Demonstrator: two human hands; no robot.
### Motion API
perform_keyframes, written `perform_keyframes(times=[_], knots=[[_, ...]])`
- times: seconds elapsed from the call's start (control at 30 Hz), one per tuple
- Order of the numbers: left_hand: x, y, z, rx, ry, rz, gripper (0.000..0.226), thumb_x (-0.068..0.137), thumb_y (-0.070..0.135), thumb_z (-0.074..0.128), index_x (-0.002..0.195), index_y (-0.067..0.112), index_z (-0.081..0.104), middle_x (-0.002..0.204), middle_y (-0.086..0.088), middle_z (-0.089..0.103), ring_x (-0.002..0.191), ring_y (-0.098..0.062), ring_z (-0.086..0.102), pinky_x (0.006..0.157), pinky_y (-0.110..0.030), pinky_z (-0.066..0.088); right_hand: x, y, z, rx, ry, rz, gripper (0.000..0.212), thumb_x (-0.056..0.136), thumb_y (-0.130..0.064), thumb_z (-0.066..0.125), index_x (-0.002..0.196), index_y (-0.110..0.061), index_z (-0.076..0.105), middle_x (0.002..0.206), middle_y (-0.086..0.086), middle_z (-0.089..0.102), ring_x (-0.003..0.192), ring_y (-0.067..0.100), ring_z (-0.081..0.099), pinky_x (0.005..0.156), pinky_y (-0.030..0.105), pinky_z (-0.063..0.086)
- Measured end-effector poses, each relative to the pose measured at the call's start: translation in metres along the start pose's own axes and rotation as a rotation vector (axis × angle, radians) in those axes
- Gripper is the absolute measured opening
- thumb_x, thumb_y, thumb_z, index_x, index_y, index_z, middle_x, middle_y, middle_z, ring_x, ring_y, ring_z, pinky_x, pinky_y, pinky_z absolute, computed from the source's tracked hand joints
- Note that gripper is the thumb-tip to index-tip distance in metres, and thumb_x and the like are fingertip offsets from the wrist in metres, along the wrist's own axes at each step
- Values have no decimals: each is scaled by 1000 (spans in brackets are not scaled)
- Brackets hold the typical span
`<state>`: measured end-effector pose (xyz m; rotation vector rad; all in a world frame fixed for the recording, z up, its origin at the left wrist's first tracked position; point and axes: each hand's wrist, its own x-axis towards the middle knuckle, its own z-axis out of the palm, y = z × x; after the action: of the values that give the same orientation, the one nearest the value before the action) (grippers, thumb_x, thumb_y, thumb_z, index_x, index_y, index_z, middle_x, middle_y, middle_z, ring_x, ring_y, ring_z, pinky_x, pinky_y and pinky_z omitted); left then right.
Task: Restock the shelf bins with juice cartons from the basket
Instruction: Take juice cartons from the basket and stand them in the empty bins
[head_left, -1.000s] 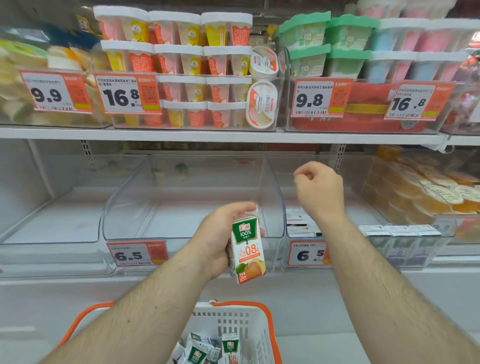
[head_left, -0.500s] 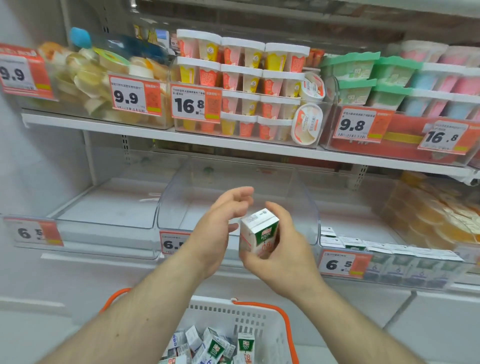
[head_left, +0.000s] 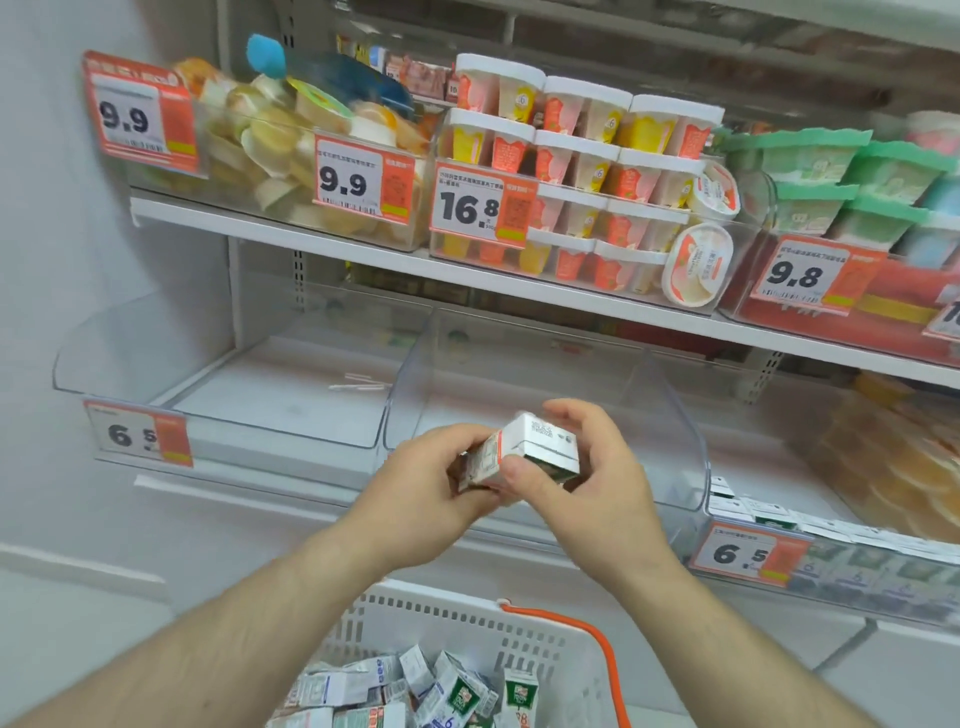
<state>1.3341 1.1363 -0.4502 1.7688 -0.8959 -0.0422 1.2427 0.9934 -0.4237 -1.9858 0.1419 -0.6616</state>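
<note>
Both hands hold one juice carton (head_left: 524, 457) (tilted, its white top facing up) in front of the clear middle bin (head_left: 670, 415) on the lower shelf. The left hand (head_left: 415, 499) grips its lower end with curled fingers; the right hand (head_left: 587, 478) wraps its green end, thumb across the front. Below, the white basket (head_left: 550, 639) holds more cartons (head_left: 415, 691).
</note>
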Motion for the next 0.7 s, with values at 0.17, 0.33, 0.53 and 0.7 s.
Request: perform_keyframes(times=[0.17, 0.33, 0.53, 0.7], knots=[[3, -17, -25, 188, 144, 123, 47, 78, 21, 75, 122, 34, 63, 112, 29, 58, 99, 10, 54, 92, -6, 39, 32, -10, 15, 102, -10, 46, 13, 76, -24, 73, 83, -15, 67, 66, 0, 67, 58, 16, 61, 52, 32, 51], [7, -47, -52, 576, 303, 1, 59, 77, 53, 54, 129, 26, 60, 133, 7, 56, 125, -14, 47, 105, -35, 28, 81, -3, 25, 213, 70, 406, 19, 90, -21, 60, 80, -6, 61, 62, 12, 66, 51, 27, 56, 53, 33, 43], [2, -74, -47, 656, 105, -112, 63, 85, 40, 68, 142, 34, 42, 147, 12, 40, 137, -6, 33, 117, -35, 7, 120, 24, 58, -129, -177, 490, 26, 85, -28, 63, 87, -3, 65, 76, 17, 74, 53, 24, 62, 58, 33, 48], [2, -88, -40, 600, 270, -30, 27, 79, 22, 77, 105, 23, 70, 123, 5, 63, 127, -12, 50, 112, -35, 18, 130, 35, 87, -362, -427, 458, 24, 78, -27, 69, 83, -4, 63, 73, 13, 71, 58, 28, 66, 56, 32, 52]])
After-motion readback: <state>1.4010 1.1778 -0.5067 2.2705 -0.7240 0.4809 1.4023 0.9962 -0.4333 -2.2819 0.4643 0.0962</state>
